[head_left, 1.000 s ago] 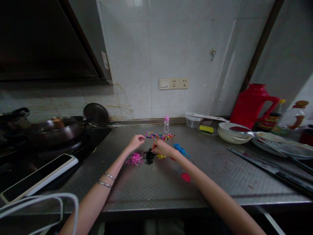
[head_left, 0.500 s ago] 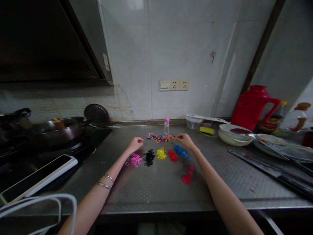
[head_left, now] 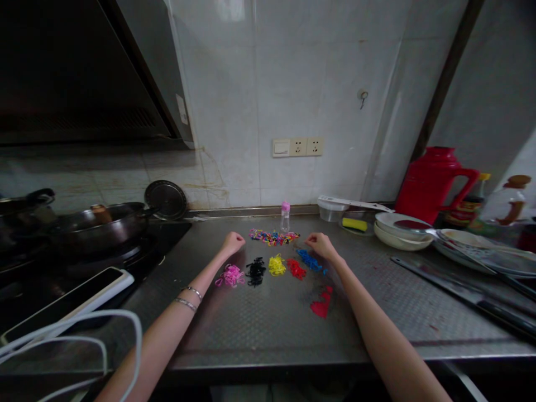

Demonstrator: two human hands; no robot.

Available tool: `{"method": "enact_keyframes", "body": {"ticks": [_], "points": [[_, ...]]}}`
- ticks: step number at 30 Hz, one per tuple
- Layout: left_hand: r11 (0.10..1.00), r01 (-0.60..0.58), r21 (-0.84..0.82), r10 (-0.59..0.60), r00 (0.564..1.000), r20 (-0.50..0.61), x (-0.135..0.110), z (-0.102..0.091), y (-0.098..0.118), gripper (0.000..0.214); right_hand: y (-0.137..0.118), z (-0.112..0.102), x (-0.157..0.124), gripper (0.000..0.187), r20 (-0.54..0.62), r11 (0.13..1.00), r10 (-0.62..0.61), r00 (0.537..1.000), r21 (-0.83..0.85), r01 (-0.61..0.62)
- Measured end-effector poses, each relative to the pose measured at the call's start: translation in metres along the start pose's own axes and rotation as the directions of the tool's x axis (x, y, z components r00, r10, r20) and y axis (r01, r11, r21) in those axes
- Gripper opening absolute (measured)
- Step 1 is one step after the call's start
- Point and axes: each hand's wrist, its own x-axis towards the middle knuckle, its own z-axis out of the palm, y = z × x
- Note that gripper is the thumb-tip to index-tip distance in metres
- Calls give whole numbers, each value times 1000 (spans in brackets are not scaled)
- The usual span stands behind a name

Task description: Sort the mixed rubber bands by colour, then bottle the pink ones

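My left hand (head_left: 232, 243) rests on the steel counter (head_left: 259, 318) with its fingers curled closed, just left of a mixed pile of coloured rubber bands (head_left: 273, 237). My right hand (head_left: 319, 244) lies to the right of that pile, fingers pinched together above the blue bands (head_left: 309, 259). Whether either hand holds a band is too small to tell. In front of the hands lie sorted heaps: pink (head_left: 230, 275), black (head_left: 255, 271), yellow (head_left: 276, 264) and red (head_left: 296, 269). A small clear bottle with a pink cap (head_left: 285, 216) stands behind the mixed pile.
A wok (head_left: 98, 223) sits on the stove at left, with a tablet (head_left: 62, 306) and white cable (head_left: 84, 335) in front. Bowls (head_left: 400, 229), plates, a red thermos (head_left: 431, 181), a sponge dish (head_left: 354, 223) and a long knife (head_left: 460, 290) crowd the right side. A red lid (head_left: 320, 306) lies near the counter's front.
My right hand left the black and yellow heaps and moved right and back to beside the mixed pile. The yellow and red heaps now show. My left hand barely moved.
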Motion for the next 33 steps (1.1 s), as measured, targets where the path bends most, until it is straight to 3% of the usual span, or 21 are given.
{"method": "enact_keyframes", "body": {"ticks": [9,15,18,33], "points": [[996,-36,86,37,999,-11,29,24,-1,24,4,0,-2,16,17,998,11,1000,-64,-10],[968,34,249,-39,999,13,33,29,3,38,5,-5,-4,17,23,993,27,999,-119,-24],[955,50,293,-62,998,30,32,31,7,36,3,-7,-6,18,25,989,37,999,-145,-33],[960,138,242,-137,990,-23,31,37,23,20,7,-6,-4,17,28,989,43,999,-142,-39]]}}
